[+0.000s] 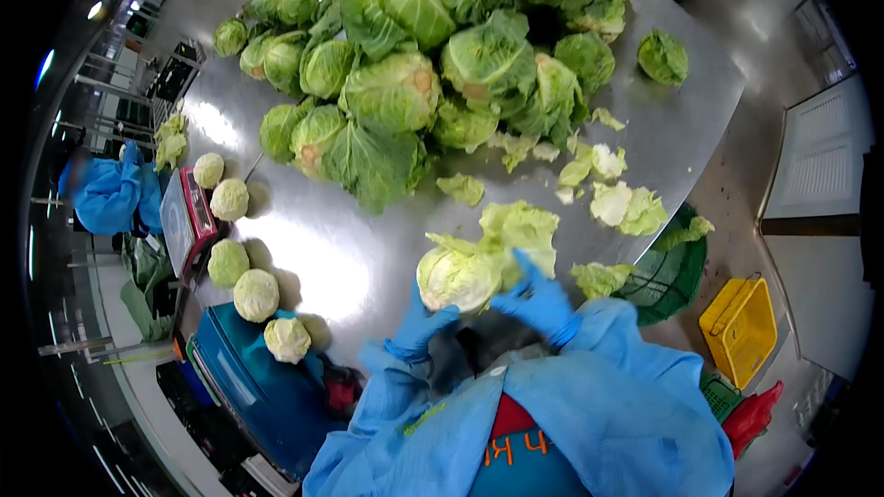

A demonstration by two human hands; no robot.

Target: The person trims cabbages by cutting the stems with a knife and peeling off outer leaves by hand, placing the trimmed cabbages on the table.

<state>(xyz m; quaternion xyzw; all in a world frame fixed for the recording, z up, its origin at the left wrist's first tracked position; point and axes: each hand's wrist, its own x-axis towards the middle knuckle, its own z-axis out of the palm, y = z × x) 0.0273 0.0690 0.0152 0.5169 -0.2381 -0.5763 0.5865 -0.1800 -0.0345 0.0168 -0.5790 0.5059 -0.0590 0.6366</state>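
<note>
A partly peeled cabbage [453, 278] is at the near edge of the steel table, with a loose pale outer leaf [523, 228] standing out on its upper right. My gloved left hand [420, 324] holds the cabbage from its lower left, the fingers partly hidden. On the right side my gloved right hand [541, 302] has its fingers apart, the thumb side close to the cabbage and one finger raised in front of the leaf. Torn leaves [628, 207] lie to the right. Beyond them rises a big heap of untrimmed cabbages [391, 92].
Several trimmed cabbages [255, 295] line the table's left side beside a red scale [187, 212]. A blue bin [262, 387] stands below left. A green basket [663, 281] with leaves and a yellow crate [739, 331] are at right. Another person [110, 191] in blue is far left.
</note>
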